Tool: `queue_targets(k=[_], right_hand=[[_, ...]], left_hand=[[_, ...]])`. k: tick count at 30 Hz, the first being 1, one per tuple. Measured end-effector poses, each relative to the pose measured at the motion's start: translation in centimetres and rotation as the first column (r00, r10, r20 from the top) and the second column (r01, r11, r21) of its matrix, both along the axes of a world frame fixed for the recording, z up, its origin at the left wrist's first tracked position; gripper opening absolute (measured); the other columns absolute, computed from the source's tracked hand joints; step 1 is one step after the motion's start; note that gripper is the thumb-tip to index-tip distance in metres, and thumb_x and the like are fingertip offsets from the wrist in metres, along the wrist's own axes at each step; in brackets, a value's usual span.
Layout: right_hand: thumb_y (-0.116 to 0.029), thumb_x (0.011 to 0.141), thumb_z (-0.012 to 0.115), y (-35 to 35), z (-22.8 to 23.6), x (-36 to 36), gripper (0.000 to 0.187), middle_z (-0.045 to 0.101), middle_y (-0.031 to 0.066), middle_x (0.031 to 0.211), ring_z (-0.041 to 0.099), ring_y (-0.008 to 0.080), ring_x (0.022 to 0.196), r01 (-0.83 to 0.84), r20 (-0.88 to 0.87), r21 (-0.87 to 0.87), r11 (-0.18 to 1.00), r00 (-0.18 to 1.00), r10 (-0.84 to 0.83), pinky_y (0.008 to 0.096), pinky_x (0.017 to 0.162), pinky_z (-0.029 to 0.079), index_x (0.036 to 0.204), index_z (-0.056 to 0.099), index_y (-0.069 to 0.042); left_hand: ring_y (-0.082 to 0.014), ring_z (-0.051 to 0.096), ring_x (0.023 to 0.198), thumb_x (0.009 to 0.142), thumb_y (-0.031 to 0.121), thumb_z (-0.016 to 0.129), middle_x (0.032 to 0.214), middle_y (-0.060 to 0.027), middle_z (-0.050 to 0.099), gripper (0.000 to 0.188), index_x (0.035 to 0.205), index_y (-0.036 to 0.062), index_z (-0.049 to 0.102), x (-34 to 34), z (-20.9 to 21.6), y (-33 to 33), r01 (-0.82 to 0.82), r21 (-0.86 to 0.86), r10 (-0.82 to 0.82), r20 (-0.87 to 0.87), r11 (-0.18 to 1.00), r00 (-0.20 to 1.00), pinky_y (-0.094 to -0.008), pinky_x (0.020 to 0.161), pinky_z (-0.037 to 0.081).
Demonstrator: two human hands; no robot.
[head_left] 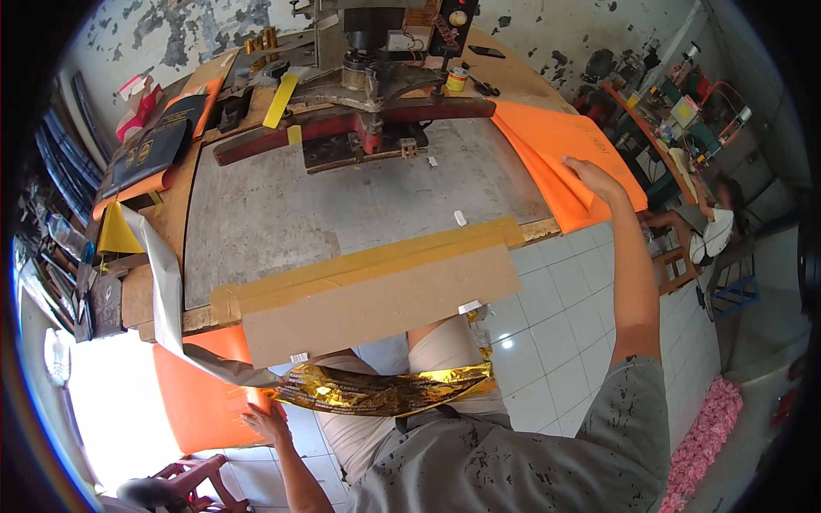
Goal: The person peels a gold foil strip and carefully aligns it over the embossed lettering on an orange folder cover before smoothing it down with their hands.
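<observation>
Right hand (599, 179) is resting on smooth, flat orange sheets (590, 138) at the brown wooden counter (526, 64); left hand (268, 422) is touching a thin orange panel (192, 398) below its front-left corner (grip unclear, both). Crinkled gold foil strip (385, 392) is draping over the lap (445, 346). Scuffed grey metal plate (256, 214) is covering mid-counter; peeling whitish wall (547, 26) is standing behind.

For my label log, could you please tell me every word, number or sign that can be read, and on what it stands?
Crinkled gold-and-black foil strip: lettering, partly legible, not copied.
Flat orange sheets under the right hand: dark marks, too blurred.
Flat black covers: gold print, too small.
Upright black box: pale lettering, too blurred.
Small yellow cylindrical tin: label too small.
</observation>
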State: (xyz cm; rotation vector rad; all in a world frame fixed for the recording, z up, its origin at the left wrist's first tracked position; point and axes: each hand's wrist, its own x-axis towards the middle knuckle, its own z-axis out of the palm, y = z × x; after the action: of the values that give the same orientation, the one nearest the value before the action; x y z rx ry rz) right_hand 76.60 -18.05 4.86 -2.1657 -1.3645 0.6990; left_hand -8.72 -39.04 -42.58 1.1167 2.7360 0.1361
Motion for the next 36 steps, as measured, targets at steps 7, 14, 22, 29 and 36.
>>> queue_targets(k=[7,14,22,29,36], right_hand=[[-0.053,0.110,0.051,-0.4,-5.8,1.4,0.065,0.060,0.0173,0.149,0.055,0.0310,0.141,-0.229,0.257,0.078,0.970,0.945,0.203,0.0401,0.120,0.039,0.147,0.055,-0.001],[-0.063,0.107,0.048,-1.2,-7.7,-0.1,0.077,0.045,0.0187,0.163,0.042,0.0356,0.153,-0.107,0.357,0.098,0.989,0.932,0.066,0.0457,0.124,0.033,0.161,0.041,-0.008],[-0.069,0.105,0.046,-2.0,-7.5,-1.7,0.084,0.038,0.0179,0.169,0.036,0.0373,0.156,-0.030,0.377,0.061,0.998,0.926,0.004,0.0501,0.126,0.032,0.165,0.034,-0.011],[-0.069,0.105,0.047,-1.6,-7.6,-1.3,0.085,0.036,0.0173,0.170,0.035,0.0367,0.157,-0.040,0.394,0.059,0.997,0.919,0.013,0.0498,0.126,0.032,0.166,0.032,-0.011],[-0.067,0.105,0.047,-0.5,-8.1,-1.5,0.084,0.031,0.0155,0.172,0.028,0.0337,0.160,-0.069,0.286,0.078,0.995,0.957,0.044,0.0485,0.128,0.028,0.167,0.030,-0.012]], left_hand=[[-0.0426,0.063,0.121,0.096,0.034,0.073,0.132,-0.0219,0.063,0.047,0.130,0.0030,0.065,-5.0,0.3,-1.1,0.090,0.310,-0.111,0.051,0.947,0.992,-0.0516,0.101,0.053],[-0.0449,0.068,0.106,0.093,0.043,0.070,0.115,-0.0264,0.067,0.052,0.126,0.0039,0.065,-2.9,2.1,3.5,-0.012,0.077,0.018,-0.075,0.997,0.997,-0.0548,0.091,0.056],[-0.0478,0.066,0.119,0.098,0.052,0.062,0.123,-0.0302,0.069,0.062,0.133,0.0018,0.061,-6.8,5.6,3.7,-0.205,0.043,0.189,0.240,0.978,0.952,-0.0576,0.098,0.053],[-0.0440,0.024,0.159,0.080,0.047,0.084,0.171,-0.0274,0.021,0.114,0.168,0.0109,0.021,2.5,2.6,5.2,0.118,-0.018,-0.117,0.036,0.993,0.992,-0.0699,0.120,0.029],[-0.0451,0.013,0.162,0.100,0.014,0.060,0.175,-0.0255,0.010,0.086,0.172,0.0184,0.013,2.3,-3.8,5.9,-0.116,0.024,0.118,-0.249,0.993,0.961,-0.0685,0.124,0.022]])
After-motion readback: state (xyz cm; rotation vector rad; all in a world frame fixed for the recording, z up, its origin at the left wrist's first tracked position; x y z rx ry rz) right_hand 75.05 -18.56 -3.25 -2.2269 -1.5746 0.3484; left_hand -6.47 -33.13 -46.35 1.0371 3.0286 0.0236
